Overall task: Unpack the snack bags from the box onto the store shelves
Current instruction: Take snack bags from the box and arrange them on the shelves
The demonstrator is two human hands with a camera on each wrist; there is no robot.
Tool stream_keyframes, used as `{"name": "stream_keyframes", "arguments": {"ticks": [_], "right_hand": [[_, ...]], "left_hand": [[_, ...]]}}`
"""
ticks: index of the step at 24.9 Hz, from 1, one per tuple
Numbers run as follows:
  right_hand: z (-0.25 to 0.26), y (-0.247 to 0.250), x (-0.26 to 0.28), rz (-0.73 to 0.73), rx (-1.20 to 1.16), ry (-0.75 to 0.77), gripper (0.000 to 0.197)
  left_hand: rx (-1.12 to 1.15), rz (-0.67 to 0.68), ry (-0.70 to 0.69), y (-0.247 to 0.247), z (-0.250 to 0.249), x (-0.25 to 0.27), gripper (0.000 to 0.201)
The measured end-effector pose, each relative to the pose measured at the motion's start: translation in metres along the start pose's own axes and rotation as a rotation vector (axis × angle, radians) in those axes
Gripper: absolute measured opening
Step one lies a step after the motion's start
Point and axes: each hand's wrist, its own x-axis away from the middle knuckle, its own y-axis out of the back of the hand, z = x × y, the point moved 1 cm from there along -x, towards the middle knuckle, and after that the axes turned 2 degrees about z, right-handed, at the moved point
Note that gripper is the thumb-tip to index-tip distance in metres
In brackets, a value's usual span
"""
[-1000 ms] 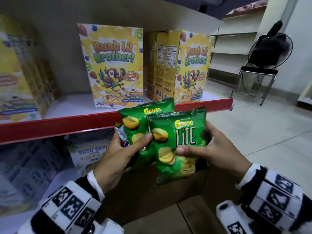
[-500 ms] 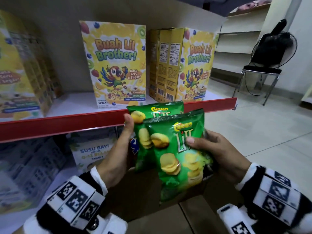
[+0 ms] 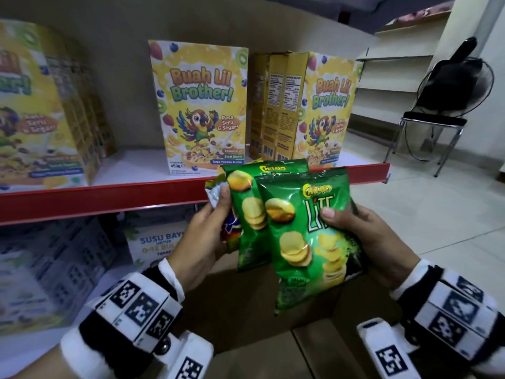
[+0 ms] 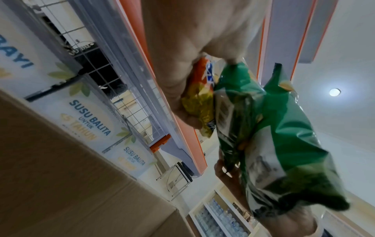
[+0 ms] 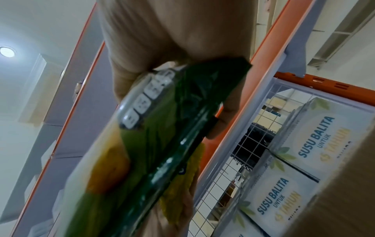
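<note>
My right hand [image 3: 352, 231] grips a green Chitato Lite snack bag [image 3: 308, 236], thumb pressed on its front. My left hand [image 3: 207, 228] holds a second green bag [image 3: 248, 214] together with a red-yellow-blue bag [image 3: 231, 232] tucked behind it. All the bags hang upright, overlapping, just below the red shelf edge [image 3: 109, 198]. The open cardboard box [image 3: 246, 318] lies beneath both hands. In the left wrist view the orange-yellow bag [image 4: 199, 102] sits in my palm beside the green bags [image 4: 284, 144]. In the right wrist view the green bag [image 5: 154, 144] fills my grasp.
Yellow cereal boxes [image 3: 202, 108] stand on the white shelf [image 3: 131, 165], with a gap between them and the left stack [image 3: 35, 119]. Milk cartons [image 3: 155, 242] fill the lower shelf. A black chair [image 3: 442, 105] stands on the tiled floor at right.
Both hands have risen a little with the bags, toward the shelf edge. The left thumb has left the front of its green bag and moved to the bag's left edge.
</note>
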Motion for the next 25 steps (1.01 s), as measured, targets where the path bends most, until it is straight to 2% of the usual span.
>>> {"name": "stream_keyframes", "arguments": {"ticks": [3,7,10,13,17,21,23,25], "right_hand": [[0.002,-0.009,-0.003,0.034,0.021,0.029,0.040],[0.011,-0.014,-0.015,0.032,-0.117,0.067,0.041],[0.014,-0.017,-0.030,0.033,-0.129,0.109,0.037],[0.013,-0.020,-0.048,0.013,-0.128,0.137,0.040],[0.025,-0.020,-0.078,-0.027,-0.092,0.097,0.040],[0.073,-0.024,-0.093,-0.081,-0.086,-0.001,0.036],[0.103,-0.028,-0.092,-0.091,-0.073,-0.041,0.046],[0.145,-0.029,-0.088,-0.117,-0.071,-0.090,0.041]], "left_hand": [[0.040,0.058,0.005,-0.006,-0.002,0.006,0.048],[-0.057,-0.046,-0.081,-0.004,-0.013,0.007,0.049],[-0.142,-0.061,-0.143,-0.003,-0.027,0.004,0.055],[-0.200,-0.074,-0.167,-0.002,-0.038,-0.006,0.050],[-0.069,-0.074,-0.041,0.000,-0.057,-0.027,0.051],[-0.036,-0.027,0.061,-0.017,-0.108,-0.043,0.063],[-0.044,-0.047,0.075,-0.032,-0.130,-0.050,0.052],[-0.044,-0.087,0.099,-0.057,-0.158,-0.055,0.044]]}}
